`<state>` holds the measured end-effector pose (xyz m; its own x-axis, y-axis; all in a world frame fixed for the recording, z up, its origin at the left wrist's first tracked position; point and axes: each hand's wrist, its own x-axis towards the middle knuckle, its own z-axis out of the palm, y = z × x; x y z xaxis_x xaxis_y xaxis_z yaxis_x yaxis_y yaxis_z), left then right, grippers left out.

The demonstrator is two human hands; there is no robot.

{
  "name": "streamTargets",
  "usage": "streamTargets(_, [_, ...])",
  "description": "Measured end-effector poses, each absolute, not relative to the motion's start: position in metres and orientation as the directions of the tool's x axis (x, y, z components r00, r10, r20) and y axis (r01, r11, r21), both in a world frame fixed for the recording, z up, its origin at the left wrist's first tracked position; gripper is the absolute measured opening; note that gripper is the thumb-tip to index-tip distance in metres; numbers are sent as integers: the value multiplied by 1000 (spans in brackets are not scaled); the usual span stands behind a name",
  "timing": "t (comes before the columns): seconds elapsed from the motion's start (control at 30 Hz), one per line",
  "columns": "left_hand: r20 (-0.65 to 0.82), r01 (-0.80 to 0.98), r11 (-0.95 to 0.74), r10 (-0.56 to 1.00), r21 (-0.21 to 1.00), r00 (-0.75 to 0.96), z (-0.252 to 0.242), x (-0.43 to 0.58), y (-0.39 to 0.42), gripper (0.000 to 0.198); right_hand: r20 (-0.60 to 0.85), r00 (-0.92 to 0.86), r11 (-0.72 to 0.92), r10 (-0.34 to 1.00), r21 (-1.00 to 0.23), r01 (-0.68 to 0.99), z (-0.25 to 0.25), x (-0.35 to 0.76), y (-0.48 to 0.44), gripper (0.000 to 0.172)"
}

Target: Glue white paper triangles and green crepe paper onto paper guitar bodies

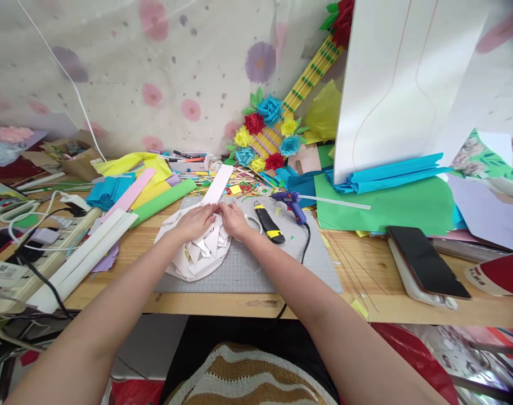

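Observation:
A white paper guitar shape (201, 264), with a rounded body, many cut flaps and a long neck strip (218, 184), lies on a grey cutting mat (252, 275). My left hand (196, 221) is closed on the body near the base of the neck, its fingertips bent over the paper. Close beside it, my right hand (233, 220) pinches the paper at the same spot; the fingertips hide what lies under them. A roll of tape (253, 224) is partly behind my right hand. Right of that are a black and yellow utility knife (269, 223) and a purple glue gun (292, 205) holding a glue stick.
A flower-covered yellow paper guitar (277, 135) leans at the wall beside a tall white board (400, 84). Coloured paper and a power strip (37, 253) crowd the left. A phone (427, 261), thin wires and a paper cup (499, 274) lie right. The glue gun's cord crosses the mat.

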<state>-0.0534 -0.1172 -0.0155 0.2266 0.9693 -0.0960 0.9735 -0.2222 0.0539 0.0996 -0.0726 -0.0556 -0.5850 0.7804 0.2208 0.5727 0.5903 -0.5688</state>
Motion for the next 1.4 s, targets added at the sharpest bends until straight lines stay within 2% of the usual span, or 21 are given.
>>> streamTargets(0.23, [-116,972,-232,965,44,236,-14,-52,-117,56,199,-585,583,786,-554,595,-53,99,-73,33])
streamTargets(0.43, [-190,972,-221,954,77,232,-2,-56,-116,69,177,-627,600,759,-565,567,-49,101,-64,32])
streamTargets(0.53, [-220,971,-234,946,53,240,-4,-58,-120,69,175,-649,605,741,-595,530,-51,105,-61,30])
streamTargets(0.67, [-180,967,-255,951,5,252,-15,-57,-126,68,195,-654,619,731,-593,515,-54,108,-62,30])
streamTargets(0.83, [-142,972,-236,962,-13,232,-19,-56,-127,67,228,-649,651,726,-533,541,-54,108,-69,31])
streamTargets(1.0, [-12,972,-224,974,65,226,-14,-55,-134,62,263,-664,703,700,-422,573,-53,108,-73,29])
streamTargets(1.1, [31,979,-175,984,103,173,-15,-51,-146,59,262,-667,707,698,-403,581,-54,109,-73,30])
streamTargets(1.27, [6,989,-147,989,8,147,-25,-40,-162,70,252,-666,701,702,-411,583,-53,110,-75,32])
streamTargets(1.4, [4,989,-142,990,-32,143,-27,-37,-163,70,252,-665,697,703,-429,574,-53,110,-75,33])
